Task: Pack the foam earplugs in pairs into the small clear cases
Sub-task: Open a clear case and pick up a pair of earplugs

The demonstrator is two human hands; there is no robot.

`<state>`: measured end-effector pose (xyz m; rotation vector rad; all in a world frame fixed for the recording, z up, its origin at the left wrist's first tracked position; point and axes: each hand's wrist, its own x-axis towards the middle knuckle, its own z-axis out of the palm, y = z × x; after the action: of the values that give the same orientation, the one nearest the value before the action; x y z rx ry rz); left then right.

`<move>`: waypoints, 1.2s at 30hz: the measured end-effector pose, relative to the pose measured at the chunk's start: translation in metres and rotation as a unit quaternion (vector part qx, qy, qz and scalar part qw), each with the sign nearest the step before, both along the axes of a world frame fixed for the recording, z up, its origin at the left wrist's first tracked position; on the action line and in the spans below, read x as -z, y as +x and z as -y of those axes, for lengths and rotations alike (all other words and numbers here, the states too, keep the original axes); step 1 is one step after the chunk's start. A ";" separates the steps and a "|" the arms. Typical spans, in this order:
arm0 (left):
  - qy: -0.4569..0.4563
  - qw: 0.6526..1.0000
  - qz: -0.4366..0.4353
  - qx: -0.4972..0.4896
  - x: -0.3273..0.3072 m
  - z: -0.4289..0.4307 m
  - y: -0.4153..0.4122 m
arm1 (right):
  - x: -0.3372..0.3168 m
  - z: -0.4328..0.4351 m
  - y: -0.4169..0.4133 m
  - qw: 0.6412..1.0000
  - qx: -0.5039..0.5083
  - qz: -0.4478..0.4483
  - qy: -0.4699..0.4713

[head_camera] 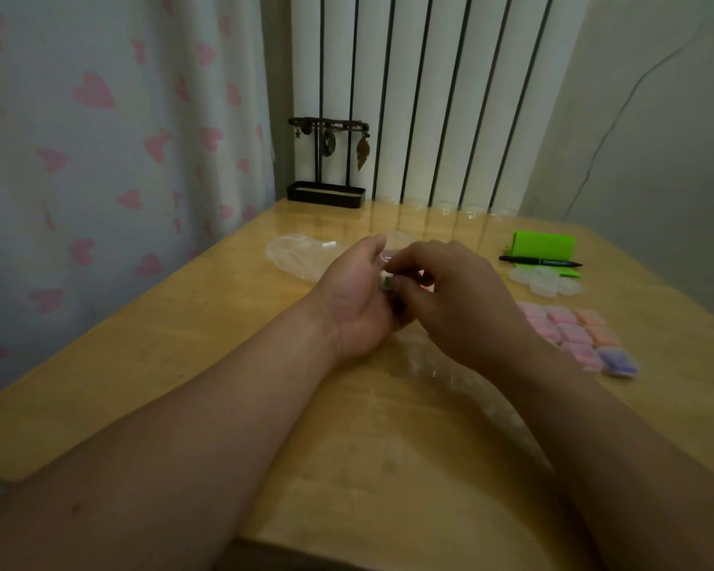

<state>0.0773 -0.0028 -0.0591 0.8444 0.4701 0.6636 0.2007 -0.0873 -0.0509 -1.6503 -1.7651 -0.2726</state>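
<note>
Both hands meet above the middle of the glossy wooden tabletop (pixel 149 356): the left hand (pixel 357 298) and right hand (pixel 450 298) each keep a pinching grip on one small clear case (pixel 388 282). Filled cases (pixel 573 331) line the right edge. The near-left tabletop lies open. The black pen (pixel 538 261) has no readable print.

Filled cases (pixel 576 337) crowding table's (pixel 149 364) right.

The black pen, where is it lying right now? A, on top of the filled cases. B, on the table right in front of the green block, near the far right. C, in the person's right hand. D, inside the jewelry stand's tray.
B: the black pen lies on the table along the front of the green block, away from both hands.
</note>
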 end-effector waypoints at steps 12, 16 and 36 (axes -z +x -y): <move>0.004 0.998 0.036 -0.048 -0.022 -0.016 -0.020 | 0.005 -0.009 0.005 0.978 0.043 -0.196 0.061; -0.007 0.995 0.048 -0.082 -0.022 -0.024 -0.029 | 0.015 -0.016 -0.001 0.995 0.049 -0.084 -0.034; -0.002 0.996 0.034 -0.080 -0.020 -0.023 -0.026 | 0.024 -0.021 -0.018 0.986 0.036 0.141 -0.084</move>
<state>0.0509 0.0198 -0.0390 0.7839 0.4806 0.8352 0.1824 -0.0660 -0.0749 -1.8715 -1.9843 -0.4175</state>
